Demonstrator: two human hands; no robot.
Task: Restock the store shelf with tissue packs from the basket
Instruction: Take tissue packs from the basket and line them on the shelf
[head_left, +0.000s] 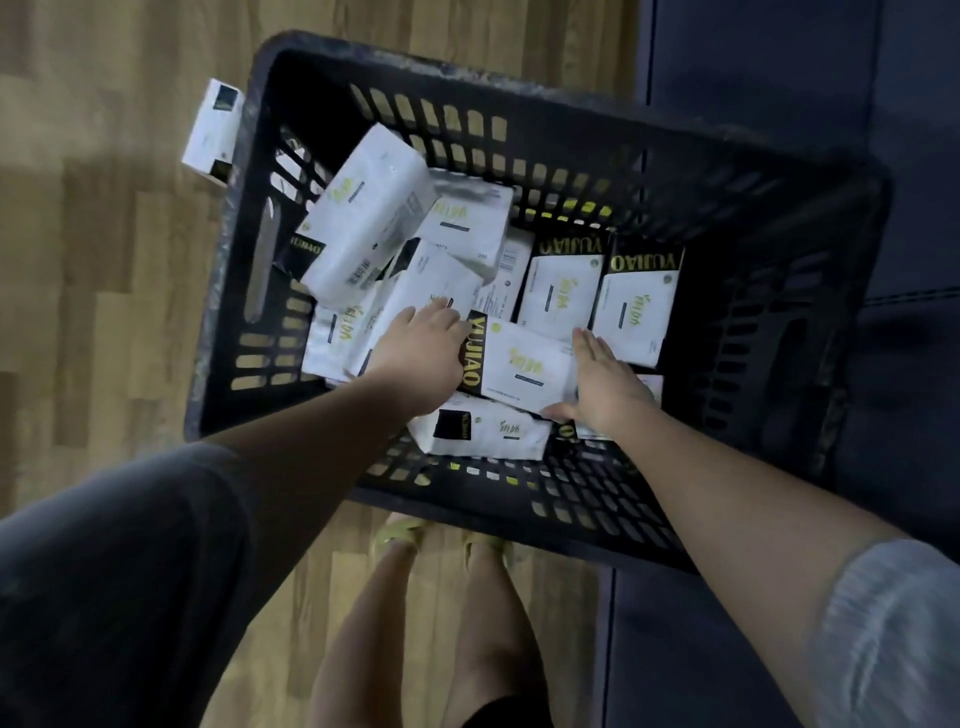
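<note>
both hands are down in the basket (779, 171). the left hand (421, 348) and right hand (605, 384) press flat, fingers straight, on each side of one tissue pack (524, 364). squeezed loosely, it could slip back in.

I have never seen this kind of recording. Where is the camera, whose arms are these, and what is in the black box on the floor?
There is no robot here. A person wears one camera on the head, and it looks down, so the arms, legs and sandals are that person's own.

The black box is a plastic basket standing on the floor. Inside lie many white tissue packs, some flat, some tilted on others. One more pack lies outside, beside the basket's far left corner.

Both hands reach into the basket around one pack with a black end. The left hand touches its black end; the right hand lies against its other side, fingers fairly straight. The pack is not yet lifted.
</note>
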